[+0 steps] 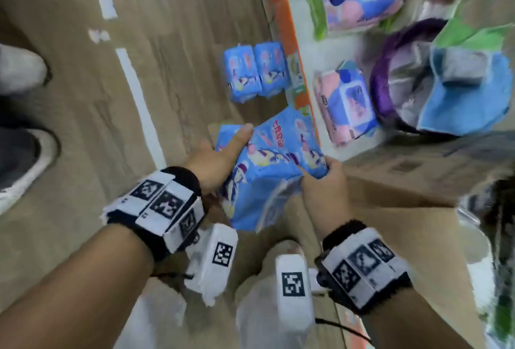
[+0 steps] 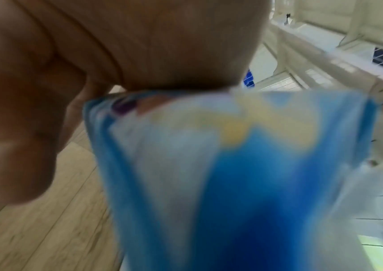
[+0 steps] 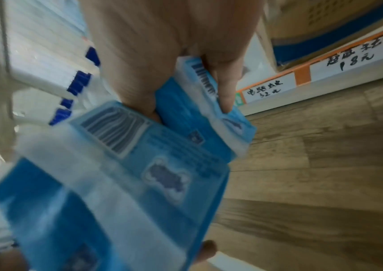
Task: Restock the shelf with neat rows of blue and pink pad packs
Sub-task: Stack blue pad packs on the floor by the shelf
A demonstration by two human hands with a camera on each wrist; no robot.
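Between both hands, left hand point(image 1: 220, 159) at nine o'clock and right hand point(image 1: 324, 187) at three, fingers curled round soft, light, slippery-looking blue plastic-wrapped pad packs point(image 1: 267, 170); best gripped by the ends.

Left hand point(image 1: 220, 159) and right hand point(image 1: 324, 184) both curled in grip.

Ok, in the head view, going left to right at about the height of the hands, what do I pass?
Shoes at the frame edge → white floor stripe → left hand → held blue pad packs → right hand → cardboard box.
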